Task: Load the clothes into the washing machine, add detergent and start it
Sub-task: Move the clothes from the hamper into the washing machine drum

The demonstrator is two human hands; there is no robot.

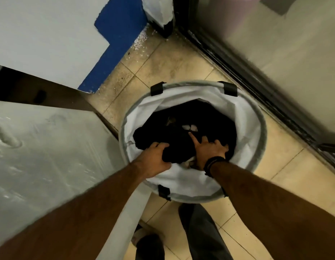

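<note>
Black clothes (183, 136) — bunched heap, inside round white hamper (253, 128)

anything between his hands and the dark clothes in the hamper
Nothing visible. Both hands are already inside the hamper: the left hand grips the dark clothes and the right hand rests spread on top of them.

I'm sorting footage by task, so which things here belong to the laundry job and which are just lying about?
Belongs to the job:
dark clothes
laundry basket
left hand, gripping the clothes
right hand, fingers spread on the clothes

Just lying about:
white flakes on the floor
pink bin
</note>
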